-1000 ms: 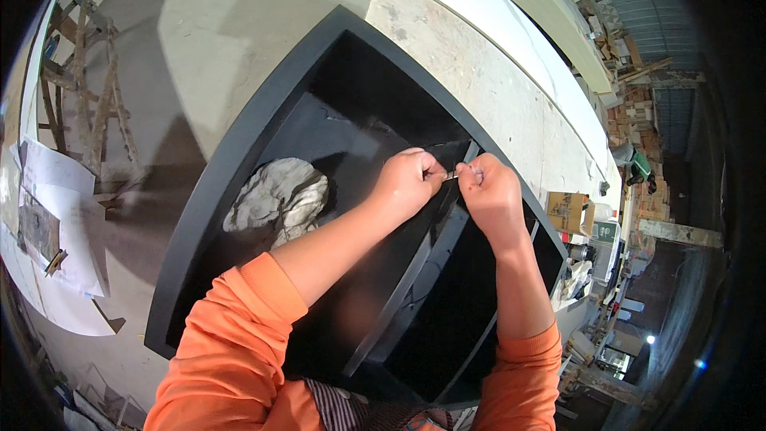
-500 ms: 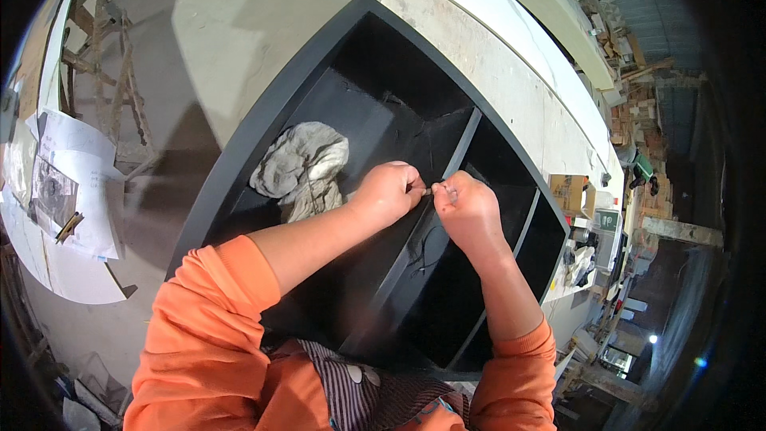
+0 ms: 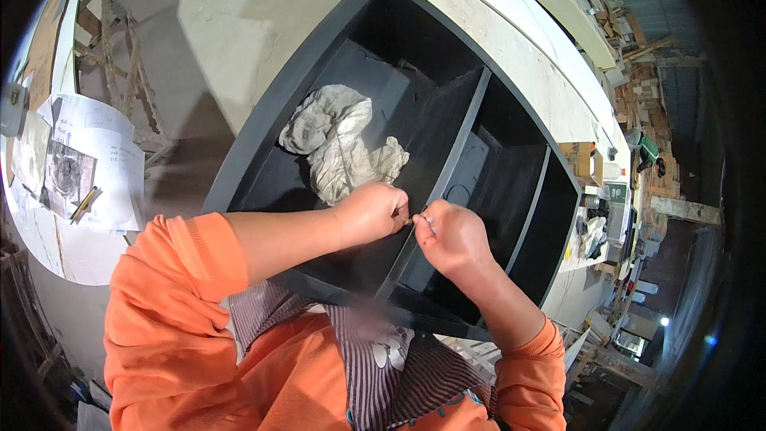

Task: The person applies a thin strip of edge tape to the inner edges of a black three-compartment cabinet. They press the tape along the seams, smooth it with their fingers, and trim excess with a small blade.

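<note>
The left hand (image 3: 373, 212) and right hand (image 3: 452, 236) meet fingertip to fingertip over the black cabinet (image 3: 319, 72), directly above the front edge of its nearer divider (image 3: 447, 168). Both hands are pinched closed on a small pale item (image 3: 415, 221) held between them; it lies at the fingertips of both, equally near to each, and its long axis appears to run across from one hand to the other. What the item is cannot be made out: it is mostly covered by the fingers and too small to identify. The divider runs away from the hands toward the upper right, with a second, parallel divider (image 3: 533, 207) beyond it. A crumpled grey-white rag (image 3: 339, 140) lies in the left compartment, just behind the left hand and apart from it. The cabinet's near edge is hidden by the orange sleeves (image 3: 171, 303) and torso. Papers (image 3: 84, 164) lie well apart at the left.
</note>
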Demonstrator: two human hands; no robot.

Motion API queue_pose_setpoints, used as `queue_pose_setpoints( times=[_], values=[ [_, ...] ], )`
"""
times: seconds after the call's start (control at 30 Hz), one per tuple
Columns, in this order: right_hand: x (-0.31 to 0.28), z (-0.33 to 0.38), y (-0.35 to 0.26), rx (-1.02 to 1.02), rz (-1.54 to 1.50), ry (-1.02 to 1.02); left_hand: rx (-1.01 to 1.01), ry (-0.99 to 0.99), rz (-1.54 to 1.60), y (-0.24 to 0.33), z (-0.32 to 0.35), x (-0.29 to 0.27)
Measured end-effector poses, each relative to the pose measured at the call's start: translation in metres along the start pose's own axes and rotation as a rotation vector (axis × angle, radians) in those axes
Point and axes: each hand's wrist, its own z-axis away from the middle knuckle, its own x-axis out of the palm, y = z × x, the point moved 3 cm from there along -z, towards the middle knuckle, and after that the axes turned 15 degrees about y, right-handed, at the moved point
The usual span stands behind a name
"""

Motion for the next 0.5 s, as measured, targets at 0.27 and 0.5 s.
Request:
queue_pose_setpoints(
  times=[0.27, 0.5],
  values=[
    [-0.001, 0.049, -0.035, -0.284, -0.079, 0.142, 0.125, -0.316, -0.049, 0.005, 0.031, -0.003],
    [0.002, 0.078, -0.054, -0.233, -0.073, 0.047, 0.223, -0.498, -0.074, 0.005, 0.046, 0.008]
  ],
)
